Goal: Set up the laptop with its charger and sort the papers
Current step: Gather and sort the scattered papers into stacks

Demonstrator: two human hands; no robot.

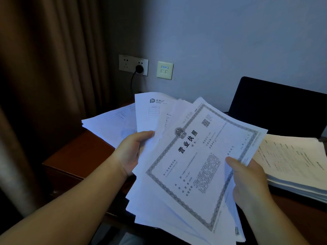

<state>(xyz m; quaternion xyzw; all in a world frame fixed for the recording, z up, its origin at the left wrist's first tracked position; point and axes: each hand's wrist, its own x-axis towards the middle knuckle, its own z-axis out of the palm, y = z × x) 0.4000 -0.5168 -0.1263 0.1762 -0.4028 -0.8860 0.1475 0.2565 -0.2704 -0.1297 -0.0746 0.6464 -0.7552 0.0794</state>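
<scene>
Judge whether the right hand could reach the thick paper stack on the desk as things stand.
Probably yes: the stack lies just beside the right hand with nothing between, though its fingers grip the fanned papers.

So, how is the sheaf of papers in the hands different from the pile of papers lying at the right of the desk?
The sheaf is fanned out, its sheets askew; the pile is squared up. The left hand and right hand grip the sheaf above the desk; the pile lies flat on it, untouched. The sheaf's top sheet has an ornate border; the pile's top sheet shows plain text. Both are white printed sheets.
</scene>
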